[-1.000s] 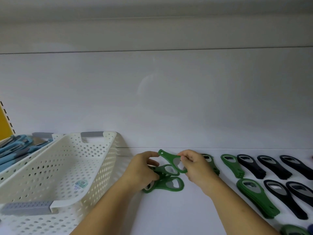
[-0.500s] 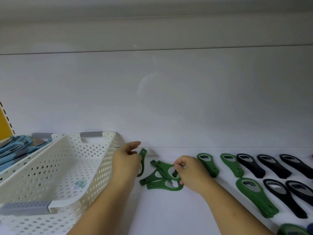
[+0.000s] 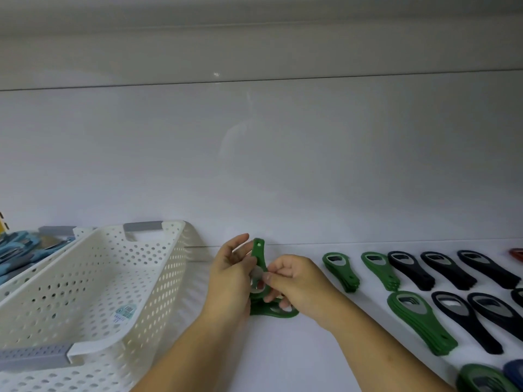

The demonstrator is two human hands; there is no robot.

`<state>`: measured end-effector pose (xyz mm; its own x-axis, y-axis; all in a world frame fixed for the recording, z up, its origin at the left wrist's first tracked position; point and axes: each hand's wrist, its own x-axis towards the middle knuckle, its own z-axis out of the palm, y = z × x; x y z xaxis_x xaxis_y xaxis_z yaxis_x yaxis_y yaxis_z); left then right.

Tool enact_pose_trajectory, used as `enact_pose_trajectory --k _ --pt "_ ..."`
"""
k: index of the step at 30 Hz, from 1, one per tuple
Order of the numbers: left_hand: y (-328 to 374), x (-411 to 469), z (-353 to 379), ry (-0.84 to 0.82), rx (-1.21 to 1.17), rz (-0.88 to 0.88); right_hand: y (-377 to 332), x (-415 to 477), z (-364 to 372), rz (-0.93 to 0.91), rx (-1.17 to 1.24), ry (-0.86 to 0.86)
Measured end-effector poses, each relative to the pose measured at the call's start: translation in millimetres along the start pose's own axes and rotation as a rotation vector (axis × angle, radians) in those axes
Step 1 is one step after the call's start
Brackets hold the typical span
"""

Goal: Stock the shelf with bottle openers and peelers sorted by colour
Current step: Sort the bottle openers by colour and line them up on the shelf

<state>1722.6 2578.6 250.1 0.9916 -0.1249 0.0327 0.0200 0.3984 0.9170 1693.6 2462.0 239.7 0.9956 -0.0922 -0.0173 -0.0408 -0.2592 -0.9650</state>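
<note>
My left hand (image 3: 230, 274) and my right hand (image 3: 294, 281) meet at the middle of the white shelf (image 3: 283, 352). Together they grip a green bottle opener (image 3: 259, 254) that stands almost upright, its hanging hole at the top. Under my hands more green openers (image 3: 278, 312) lie flat in a small pile. To the right lie stacks of green openers (image 3: 341, 271), a bigger green stack (image 3: 418, 321), and rows of black openers (image 3: 409, 268).
An empty white perforated basket (image 3: 93, 281) with grey handles stands left of my hands. Behind it a second basket holds blue peelers (image 3: 17, 248). A red item (image 3: 516, 253) shows at the far right edge, a dark blue one (image 3: 513, 373) at the bottom right.
My left hand moved back from the basket side to join my right hand. The green opener went from lying on the pile to standing upright between both hands.
</note>
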Motion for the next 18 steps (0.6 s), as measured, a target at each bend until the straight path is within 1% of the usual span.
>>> enact_pose_trajectory --k 1,2,4,6,7,9,11,14,16,18 --pt "-2 1 -1 -0.027 0.087 0.038 0 2 -2 -0.008 0.027 0.044" --pt "-4 3 -4 -0.046 0.266 0.101 0 3 -5 -0.018 0.058 0.101" --pt "-12 10 -14 -0.125 0.788 0.217 0 4 -14 -0.023 0.092 0.227" --pt "-20 17 -24 -0.269 1.245 0.196 4 5 -23 -0.025 0.018 0.327" --pt "-22 19 -27 -0.326 1.393 0.170 7 6 -27 -0.027 -0.047 0.354" --pt "-22 19 -27 -0.363 1.531 0.145 9 7 -29 -0.042 -0.115 0.366" --pt "-18 21 -26 -0.338 1.622 0.182 8 5 -29 -0.056 -0.124 0.349" --pt "-11 20 -27 -0.314 1.742 0.195 3 1 -32 -0.031 -0.129 0.252" --pt "-10 20 -29 -0.324 1.714 0.186 1 -2 -36 0.023 -0.151 0.154" --pt "-9 21 -31 -0.331 1.627 0.176 2 -5 -37 0.062 -0.211 0.075"
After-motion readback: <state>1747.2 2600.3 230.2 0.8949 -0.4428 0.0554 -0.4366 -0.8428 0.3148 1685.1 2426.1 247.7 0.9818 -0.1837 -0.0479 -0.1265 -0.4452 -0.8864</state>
